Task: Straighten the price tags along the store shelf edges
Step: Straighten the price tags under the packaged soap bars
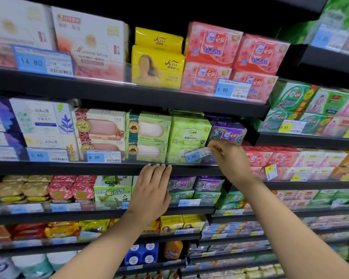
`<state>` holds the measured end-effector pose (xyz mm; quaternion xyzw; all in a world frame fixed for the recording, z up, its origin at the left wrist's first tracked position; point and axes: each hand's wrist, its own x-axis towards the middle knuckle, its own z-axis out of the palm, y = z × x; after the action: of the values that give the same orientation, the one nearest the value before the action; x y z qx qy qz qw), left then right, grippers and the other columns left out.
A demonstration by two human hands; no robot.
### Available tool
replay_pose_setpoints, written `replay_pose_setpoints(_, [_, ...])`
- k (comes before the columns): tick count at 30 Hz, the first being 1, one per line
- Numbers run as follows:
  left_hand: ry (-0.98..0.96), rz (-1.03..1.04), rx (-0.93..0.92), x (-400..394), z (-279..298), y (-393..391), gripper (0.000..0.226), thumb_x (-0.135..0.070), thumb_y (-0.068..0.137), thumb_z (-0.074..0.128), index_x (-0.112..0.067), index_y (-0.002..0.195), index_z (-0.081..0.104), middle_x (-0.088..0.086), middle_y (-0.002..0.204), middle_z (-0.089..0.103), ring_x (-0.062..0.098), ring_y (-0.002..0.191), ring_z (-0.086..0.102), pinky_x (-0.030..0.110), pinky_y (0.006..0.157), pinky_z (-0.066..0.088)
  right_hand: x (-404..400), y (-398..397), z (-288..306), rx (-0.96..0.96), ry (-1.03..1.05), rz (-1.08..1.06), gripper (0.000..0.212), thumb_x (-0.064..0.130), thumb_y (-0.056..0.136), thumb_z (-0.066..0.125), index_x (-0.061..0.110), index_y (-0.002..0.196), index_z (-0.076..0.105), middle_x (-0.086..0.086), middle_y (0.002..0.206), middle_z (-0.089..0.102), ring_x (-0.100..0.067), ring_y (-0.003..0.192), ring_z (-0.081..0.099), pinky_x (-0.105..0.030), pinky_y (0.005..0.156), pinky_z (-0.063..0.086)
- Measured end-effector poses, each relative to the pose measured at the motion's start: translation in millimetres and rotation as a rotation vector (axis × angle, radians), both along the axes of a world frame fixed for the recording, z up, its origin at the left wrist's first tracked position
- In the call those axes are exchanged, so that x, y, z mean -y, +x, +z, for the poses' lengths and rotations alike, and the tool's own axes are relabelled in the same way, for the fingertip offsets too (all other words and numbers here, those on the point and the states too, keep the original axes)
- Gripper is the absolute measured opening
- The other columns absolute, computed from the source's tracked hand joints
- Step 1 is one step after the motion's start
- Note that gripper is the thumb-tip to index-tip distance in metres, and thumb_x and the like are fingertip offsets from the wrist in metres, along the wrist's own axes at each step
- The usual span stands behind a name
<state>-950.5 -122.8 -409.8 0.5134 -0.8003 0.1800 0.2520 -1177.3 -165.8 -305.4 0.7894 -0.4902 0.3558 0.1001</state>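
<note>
Blue tag in hand: a blue-and-white price tag marked 5.90 [197, 155] is sitting crooked on the middle shelf edge [109, 168], its right end tipping upward, in front of the green soap boxes [189, 133].
Right hand: the right hand [230, 158] is reaching up from the lower right, its fingertips pinching the raised right end of that crooked tag.
Left hand: the left hand [151, 190] is lying flat with straight fingers together, fingertips touching the black shelf edge just left of the crooked tag; it is holding nothing.
Tags looking level: on the same shelf, the 8.20 tag [103, 156] and the 5.40 tag [47, 155] further left are sitting square along the rail. On the shelf above, the 14.80 tag [43, 62] at far left and another 5.90 tag [232, 89] at right are leaning only slightly, which may be the wide lens.
Tags needing work: on the next shelf unit to the right, a small yellow tag [271, 171] is hanging clearly askew. Lower shelves are too blurred to judge.
Progress: judging by this view, the job is partway done; the tag in hand is not yet level, and the yellow one is waiting.
</note>
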Motion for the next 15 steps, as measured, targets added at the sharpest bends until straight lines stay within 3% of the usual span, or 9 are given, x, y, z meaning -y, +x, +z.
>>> replay_pose_setpoints(10, [-0.015, -0.004, 0.009, 0.4, -0.4, 0.6, 0.067, -0.026, 0.074, 0.066, -0.001, 0.134, 0.048, 0.013, 0.121, 0.053, 0.032, 0.115, 0.045, 0.049, 0.106, 0.032, -2.0, 9.3, -14.2, 0.053, 0.004, -0.021, 0.009, 0.003, 0.086, 0.06, 0.009, 0.085, 0.067, -0.001, 0.079, 0.067, -0.013, 0.074, 0.055, -0.019, 0.06, 0.044])
replay_pose_setpoints(15, [-0.025, -0.007, 0.019, 0.9, -1.1, 1.7, 0.069, -0.028, 0.074, 0.068, -0.001, 0.134, 0.049, 0.014, 0.122, 0.054, 0.032, 0.115, 0.043, 0.048, 0.107, 0.03, -6.9, -3.4, -24.9, -0.063, -0.078, -0.082, 0.014, 0.008, 0.086, 0.065, 0.008, 0.099, 0.07, -0.005, 0.088, 0.068, -0.024, 0.085, 0.058, -0.032, 0.07, 0.048])
